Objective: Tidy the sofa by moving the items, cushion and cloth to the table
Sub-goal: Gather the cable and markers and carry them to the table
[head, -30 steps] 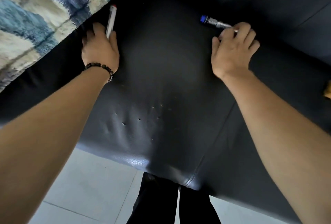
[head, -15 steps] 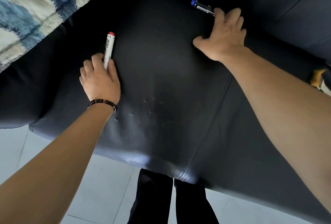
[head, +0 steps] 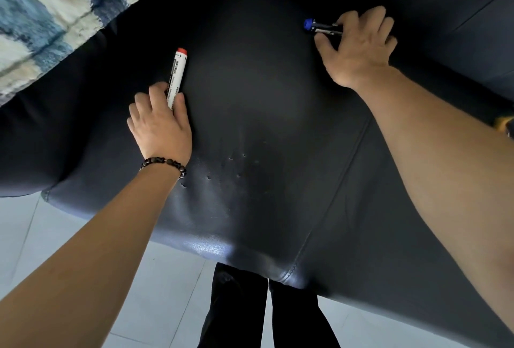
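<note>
A white marker with a red cap (head: pixel 176 76) lies on the dark leather sofa seat (head: pixel 250 114), its cap pointing toward 12 o'clock and its lower end tucked between the fingers of the left hand (head: pixel 161 125), which sits at the marker's 6 o'clock. That hand lies knuckles up with its fingers loosely curled, thumb and forefinger closing on the barrel, and a beaded bracelet (head: pixel 164 164) circles the wrist. Toward 2 o'clock from the white marker, well apart, a dark marker with a blue cap (head: pixel 319 27) rests on the seat, cap pointing toward 9 o'clock. The right hand (head: pixel 358 47) covers its far end, fingers spread and bent, thumb and fingertips pinching the barrel. A blue and cream patterned cushion (head: pixel 55 14) lies at 10 o'clock, on the sofa's left edge.
</note>
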The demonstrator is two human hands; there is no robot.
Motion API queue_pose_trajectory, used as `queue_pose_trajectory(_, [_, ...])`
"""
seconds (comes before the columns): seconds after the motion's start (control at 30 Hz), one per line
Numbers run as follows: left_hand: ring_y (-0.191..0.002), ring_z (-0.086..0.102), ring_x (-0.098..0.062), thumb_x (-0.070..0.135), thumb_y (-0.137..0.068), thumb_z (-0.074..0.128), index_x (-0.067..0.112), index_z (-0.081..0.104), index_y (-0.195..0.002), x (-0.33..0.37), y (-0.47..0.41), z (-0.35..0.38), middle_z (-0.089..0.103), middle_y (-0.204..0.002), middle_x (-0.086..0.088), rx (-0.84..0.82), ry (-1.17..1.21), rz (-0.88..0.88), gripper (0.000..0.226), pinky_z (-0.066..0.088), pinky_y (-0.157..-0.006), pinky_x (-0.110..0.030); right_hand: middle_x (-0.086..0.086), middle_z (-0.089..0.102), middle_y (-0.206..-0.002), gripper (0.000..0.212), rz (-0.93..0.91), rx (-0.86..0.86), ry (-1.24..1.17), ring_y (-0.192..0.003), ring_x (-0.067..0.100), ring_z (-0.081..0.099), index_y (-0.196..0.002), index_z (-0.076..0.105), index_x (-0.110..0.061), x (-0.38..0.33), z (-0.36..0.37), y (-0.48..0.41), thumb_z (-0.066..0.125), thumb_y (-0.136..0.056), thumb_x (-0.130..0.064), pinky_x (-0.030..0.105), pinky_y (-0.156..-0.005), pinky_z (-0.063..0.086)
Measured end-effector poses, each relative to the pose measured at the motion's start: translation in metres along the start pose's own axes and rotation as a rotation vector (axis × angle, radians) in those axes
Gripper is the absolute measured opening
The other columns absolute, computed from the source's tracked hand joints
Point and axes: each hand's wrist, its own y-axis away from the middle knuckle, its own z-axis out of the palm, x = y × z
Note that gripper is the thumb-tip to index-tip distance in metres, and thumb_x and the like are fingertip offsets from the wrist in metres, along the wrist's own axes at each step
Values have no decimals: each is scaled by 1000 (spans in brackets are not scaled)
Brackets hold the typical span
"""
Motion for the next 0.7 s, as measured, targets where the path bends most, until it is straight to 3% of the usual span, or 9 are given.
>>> queue_pose_trajectory(0.13, [-102,52,-38,38,-100,38,9,52,-126,3,1,-5,55,-115,-19,-16,19,-21,42,39,-87,-46,13,38,-141,47,-26,75,-148,-135,33,32,-131,47,-18,3,14,20,49,-95,-49,48,-113,30])
queue_pose_trajectory(0.23, [-105,51,-37,36,-100,40,10,51,-126,8,5,-16,54,-118,-18,-104,81,-50,39,39,-89,-46,15,45,-134,37,-93,129,-118,-130,36,38,-126,52,-17,6,19,58,52,-96,-38,50,-109,34])
queue_pose_trajectory(0.37, [-95,50,-26,29,-101,42,11,51,-126,20,47,-62,55,-111,-14,-208,374,-33,32,43,-78,-38,10,53,-121,25,-69,-6,-238,-115,33,46,-124,52,-24,6,5,151,49,-101,-32,52,-99,35])
queue_pose_trajectory(0.43, [-86,46,-14,28,-102,42,14,51,-123,29,79,-107,54,-105,-6,-205,472,-42,27,41,-72,-32,3,55,-115,19,23,-68,-378,-109,28,48,-120,52,-27,8,-20,212,49,-101,-32,49,-96,34])
queue_pose_trajectory(0.53, [-81,49,-16,30,-101,46,35,49,-113,44,125,-196,53,-98,0,-230,635,-66,13,44,-72,-28,-6,54,-104,12,175,-108,-559,-100,20,45,-112,52,-28,13,-80,302,50,-101,-33,48,-97,33])
queue_pose_trajectory(0.6, [-77,51,-14,28,-101,48,45,47,-107,55,151,-265,56,-94,-2,-267,719,-75,17,43,-71,-24,-8,55,-97,10,285,-127,-668,-95,18,48,-107,50,-28,18,-133,354,48,-102,-37,49,-100,37])
queue_pose_trajectory(0.7, [-70,52,-12,29,-101,48,32,49,-110,72,184,-363,56,-84,0,-314,767,-40,10,45,-65,-23,-7,54,-76,18,407,-144,-822,-78,17,55,-97,48,-28,29,-220,422,44,-102,-45,46,-93,46])
